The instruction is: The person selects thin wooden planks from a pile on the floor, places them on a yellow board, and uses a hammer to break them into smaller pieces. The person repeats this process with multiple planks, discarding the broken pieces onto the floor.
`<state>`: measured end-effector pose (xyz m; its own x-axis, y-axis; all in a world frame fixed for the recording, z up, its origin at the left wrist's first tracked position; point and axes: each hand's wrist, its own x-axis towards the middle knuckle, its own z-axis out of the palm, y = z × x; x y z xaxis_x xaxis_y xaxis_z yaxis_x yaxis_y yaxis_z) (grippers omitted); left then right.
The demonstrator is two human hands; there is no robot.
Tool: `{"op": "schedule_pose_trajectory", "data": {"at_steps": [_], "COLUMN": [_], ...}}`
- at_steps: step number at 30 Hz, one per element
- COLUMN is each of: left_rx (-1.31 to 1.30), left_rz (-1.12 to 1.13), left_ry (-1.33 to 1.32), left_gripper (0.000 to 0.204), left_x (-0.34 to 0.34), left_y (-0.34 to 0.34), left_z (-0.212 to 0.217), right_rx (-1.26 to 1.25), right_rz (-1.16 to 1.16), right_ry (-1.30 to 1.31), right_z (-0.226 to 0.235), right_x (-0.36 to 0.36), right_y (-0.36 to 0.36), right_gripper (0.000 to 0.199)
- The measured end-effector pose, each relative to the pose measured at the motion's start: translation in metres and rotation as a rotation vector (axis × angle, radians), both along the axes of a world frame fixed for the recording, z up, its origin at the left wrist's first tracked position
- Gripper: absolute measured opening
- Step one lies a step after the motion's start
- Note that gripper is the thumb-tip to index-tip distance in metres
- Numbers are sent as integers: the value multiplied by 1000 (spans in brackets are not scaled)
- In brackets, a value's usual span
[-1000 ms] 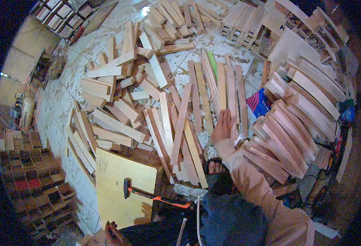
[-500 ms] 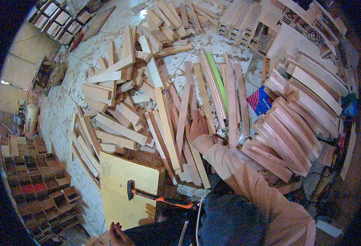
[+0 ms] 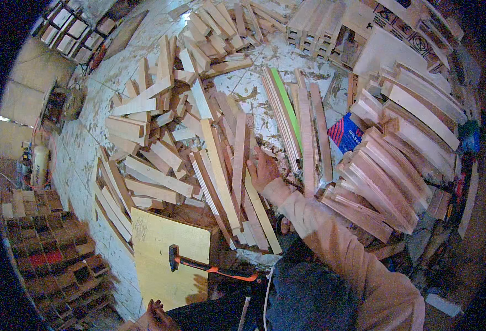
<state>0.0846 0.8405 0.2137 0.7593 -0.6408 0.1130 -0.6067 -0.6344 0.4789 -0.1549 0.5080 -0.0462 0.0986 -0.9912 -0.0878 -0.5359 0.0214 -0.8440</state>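
Many wooden slats (image 3: 237, 165) lie fanned under our right hand (image 3: 262, 168), whose fingers (image 3: 252, 163) spread flat on them, gripping nothing. Well right of those fingers we see a blue-and-red printed package (image 3: 346, 132). Our left hand (image 3: 153, 314) shows low down; we cannot tell its fingers' state.

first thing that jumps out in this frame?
The sea of pale wooden slats heaped across the whole floor, with the right hand laid on the long ones at the centre. Next, a hammer with an orange handle lying on a yellow board at the lower left. One green-edged slat stands out above the hand.
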Motion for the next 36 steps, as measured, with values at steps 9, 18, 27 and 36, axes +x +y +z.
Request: {"op": "schedule_pose_trajectory", "data": {"at_steps": [9, 18, 27, 36], "left_rx": [90, 65, 39, 104], "left_rz": [1, 15, 45, 33], "left_ry": [-65, 15, 36, 8], "left_gripper": [24, 24, 25, 29], "left_x": [-2, 7, 1, -8], "left_y": [-1, 5, 4, -5], "left_z": [3, -3, -2, 7], "right_rx": [-166, 116, -302, -252], "right_rz": [-363, 56, -179, -107], "right_ry": [717, 114, 450, 420], "right_z": [-20, -8, -40, -32], "right_x": [-40, -17, -23, -64], "right_y": [-55, -4, -17, -59], "right_gripper": [60, 56, 47, 38]}}
